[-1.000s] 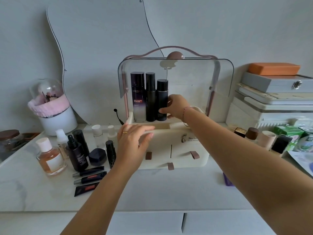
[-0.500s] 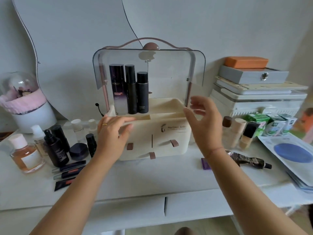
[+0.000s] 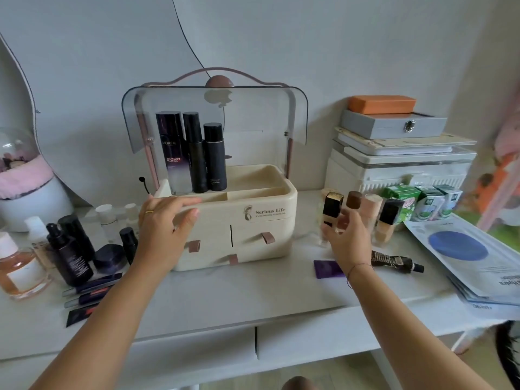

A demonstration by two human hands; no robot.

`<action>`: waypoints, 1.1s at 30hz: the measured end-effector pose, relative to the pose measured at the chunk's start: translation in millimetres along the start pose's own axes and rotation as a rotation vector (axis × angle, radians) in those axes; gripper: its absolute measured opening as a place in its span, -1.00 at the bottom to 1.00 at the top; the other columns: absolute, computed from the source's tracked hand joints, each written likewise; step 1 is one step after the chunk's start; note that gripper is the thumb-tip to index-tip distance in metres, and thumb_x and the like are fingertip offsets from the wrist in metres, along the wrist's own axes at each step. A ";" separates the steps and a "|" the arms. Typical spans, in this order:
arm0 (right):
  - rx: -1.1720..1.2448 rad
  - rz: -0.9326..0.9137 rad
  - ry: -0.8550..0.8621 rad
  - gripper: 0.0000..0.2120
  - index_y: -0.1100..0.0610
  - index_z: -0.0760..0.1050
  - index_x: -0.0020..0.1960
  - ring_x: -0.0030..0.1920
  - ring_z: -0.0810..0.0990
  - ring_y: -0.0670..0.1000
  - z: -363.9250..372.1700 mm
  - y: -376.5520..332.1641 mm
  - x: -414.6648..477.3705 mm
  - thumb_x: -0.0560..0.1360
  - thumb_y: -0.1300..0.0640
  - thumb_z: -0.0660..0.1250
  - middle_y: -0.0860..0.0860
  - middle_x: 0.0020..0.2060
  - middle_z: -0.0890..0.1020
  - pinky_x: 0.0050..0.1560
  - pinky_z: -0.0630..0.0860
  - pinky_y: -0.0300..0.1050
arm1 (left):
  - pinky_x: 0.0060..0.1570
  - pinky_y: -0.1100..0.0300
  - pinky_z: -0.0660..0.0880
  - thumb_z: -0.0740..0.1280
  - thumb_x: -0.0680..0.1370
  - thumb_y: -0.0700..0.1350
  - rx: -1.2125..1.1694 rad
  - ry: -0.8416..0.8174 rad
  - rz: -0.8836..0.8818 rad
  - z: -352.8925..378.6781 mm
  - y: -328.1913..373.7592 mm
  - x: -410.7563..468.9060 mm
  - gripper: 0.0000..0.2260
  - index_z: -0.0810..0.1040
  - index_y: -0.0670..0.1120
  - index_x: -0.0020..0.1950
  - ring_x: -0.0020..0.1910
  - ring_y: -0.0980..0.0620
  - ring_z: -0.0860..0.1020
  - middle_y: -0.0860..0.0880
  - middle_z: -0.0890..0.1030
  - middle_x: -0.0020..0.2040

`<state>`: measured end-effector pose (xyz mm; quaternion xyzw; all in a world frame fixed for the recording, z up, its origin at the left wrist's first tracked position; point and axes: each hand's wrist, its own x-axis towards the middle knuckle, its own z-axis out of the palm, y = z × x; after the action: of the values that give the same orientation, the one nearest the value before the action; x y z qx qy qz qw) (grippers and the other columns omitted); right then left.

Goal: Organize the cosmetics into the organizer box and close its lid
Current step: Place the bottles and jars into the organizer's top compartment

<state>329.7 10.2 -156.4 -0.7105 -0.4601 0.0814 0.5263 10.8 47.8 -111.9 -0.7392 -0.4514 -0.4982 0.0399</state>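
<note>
The cream organizer box (image 3: 261, 232) stands mid-table with its clear lid (image 3: 253, 114) raised. Three tall dark bottles (image 3: 194, 156) stand in its back left compartment. My left hand (image 3: 166, 232) rests flat on the box's front left rim, fingers straight. My right hand (image 3: 344, 237) is to the right of the box, fingers spread at a foundation bottle with a black and gold cap (image 3: 332, 204); the hand is blurred and no firm grip shows. More foundation bottles (image 3: 371, 209) stand just behind it.
Left of the box lie dark bottles (image 3: 70, 254), a peach perfume bottle (image 3: 19, 268), a dark jar (image 3: 109, 257) and flat lip tubes (image 3: 92, 294). A black tube (image 3: 394, 261), a purple packet (image 3: 327, 268), green cartons (image 3: 422, 202), sheet masks (image 3: 464, 254) and stacked cases (image 3: 399, 153) are at the right.
My right hand left the dark bottle in the box and moved right and down to the foundation bottles. The view swung right. My left hand stayed on the box's rim.
</note>
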 end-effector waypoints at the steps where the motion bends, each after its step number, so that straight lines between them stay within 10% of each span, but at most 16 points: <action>1: -0.019 0.013 -0.012 -0.63 0.18 0.44 0.19 -0.04 0.53 0.02 0.7 -0.6 1.5 0.44 0.11 0.42 0.01 -0.04 0.58 -0.03 0.41 -0.14 | 0.34 0.23 0.00 0.14 0.49 0.16 -0.001 0.002 -0.001 -0.5 0.9 0.1 -0.60 0.62 -0.03 0.08 0.08 0.15 0.33 0.13 0.59 -0.01; 10: 0.199 -0.155 0.157 -0.72 0.07 0.52 0.07 -0.08 0.62 0.00 -22.7 -45.8 -16.8 0.39 0.19 0.47 -0.09 -0.19 0.59 -0.14 0.38 -0.53 | 0.38 0.16 0.01 0.17 0.50 0.13 -0.016 0.008 -0.004 0.5 -0.4 0.5 -0.65 0.62 -0.03 0.06 0.06 0.17 0.35 0.15 0.59 -0.03; 13: 0.368 -0.343 0.203 -0.65 0.04 0.51 0.12 -0.02 0.65 -0.04 -37.6 -91.6 -30.4 0.37 0.17 0.50 -0.02 -0.06 0.66 0.03 0.51 -0.34 | 0.39 0.14 0.01 0.23 0.54 0.07 -0.013 0.023 0.002 0.1 0.7 0.5 -0.73 0.62 -0.04 0.06 0.05 0.24 0.32 0.18 0.56 -0.04; 18: 0.389 -0.570 -0.119 -0.62 -0.01 0.49 0.15 0.02 0.63 -0.13 -10.2 -161.8 -17.8 0.38 0.20 0.49 -0.10 -0.02 0.65 0.07 0.56 -0.26 | 0.38 0.10 0.05 0.25 0.49 0.05 -0.019 0.036 0.009 -0.1 3.3 0.5 -0.72 0.62 -0.05 0.07 0.09 0.29 0.29 0.13 0.60 0.01; 33: 0.373 0.029 -0.683 -0.54 0.24 0.48 0.26 -0.10 0.65 0.02 103.9 -168.8 86.7 0.38 0.32 0.47 0.13 0.01 0.63 -0.14 0.64 -0.19 | 0.44 0.13 -0.01 0.13 0.53 0.12 -0.023 0.050 0.012 5.0 -3.1 -1.2 -0.67 0.61 0.02 0.06 0.09 0.29 0.31 0.18 0.57 -0.02</action>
<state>220.3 148.0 -30.5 -0.5409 -0.5760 0.4031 0.4617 12.0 51.3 -116.5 -0.7295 -0.4402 -0.5216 0.0454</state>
